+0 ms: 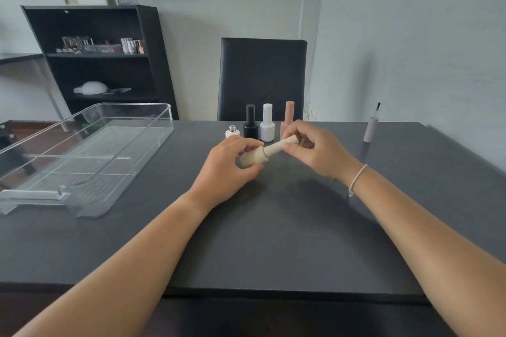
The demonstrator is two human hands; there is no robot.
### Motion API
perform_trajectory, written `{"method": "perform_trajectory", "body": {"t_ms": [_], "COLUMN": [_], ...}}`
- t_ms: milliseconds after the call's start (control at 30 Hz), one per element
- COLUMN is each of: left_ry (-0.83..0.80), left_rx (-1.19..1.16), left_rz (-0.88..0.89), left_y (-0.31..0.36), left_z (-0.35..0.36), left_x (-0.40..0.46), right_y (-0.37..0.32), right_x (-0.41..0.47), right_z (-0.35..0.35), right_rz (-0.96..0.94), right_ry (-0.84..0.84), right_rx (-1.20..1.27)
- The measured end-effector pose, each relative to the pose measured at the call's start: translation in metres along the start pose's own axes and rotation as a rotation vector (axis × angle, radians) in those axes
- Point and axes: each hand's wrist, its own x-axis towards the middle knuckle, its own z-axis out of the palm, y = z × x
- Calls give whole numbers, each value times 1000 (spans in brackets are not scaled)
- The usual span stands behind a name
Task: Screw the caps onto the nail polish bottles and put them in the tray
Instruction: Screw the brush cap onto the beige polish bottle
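Tabletop (pixel 273 227): dark, bare between my forearms, nearer than the beige bottle.
Left grip (pixel 230 164): fingers curled round the body of the beige bottle (pixel 253 159), holding it tilted just above the tabletop.
Right grip (pixel 309 148): thumb and fingertips pinching the ribbed beige cap (pixel 282 145), which sits on the bottle's neck.
Step in hand: I judge I am screwing this cap down.
Doing it well: keep cap and neck in line, hold the body still, turn only the cap, stop when snug.
Beyond the beige bottle: an open pale bottle (pixel 232 132), then capped black (pixel 250 122), white (pixel 267 123) and pink (pixel 288 117) bottles.
Right of the beige bottle: a loose brush cap (pixel 371 128) stands upturned, well apart.
Left of the beige bottle: the clear tray (pixel 153 123) holds no bottles yet.
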Motion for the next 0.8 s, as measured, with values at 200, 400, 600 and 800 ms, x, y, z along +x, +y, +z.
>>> {"method": "perform_trajectory", "body": {"t_ms": [200,400,600,800], "left_ry": [-6,0,4,9], "left_rx": [1,-2,-3,-20], "left_rz": [-1,-1,-1,-2], "left_y": [1,0,-1,0], "left_z": [0,0,0,1], "left_x": [0,1,1,1], "right_y": [0,0,-1,-4], "right_x": [2,2,2,2], "right_z": [0,0,0,0], "right_rz": [47,43,15,13], "right_ry": [16,22,24,75], "right_rx": [-69,-36,-31,-27]}}
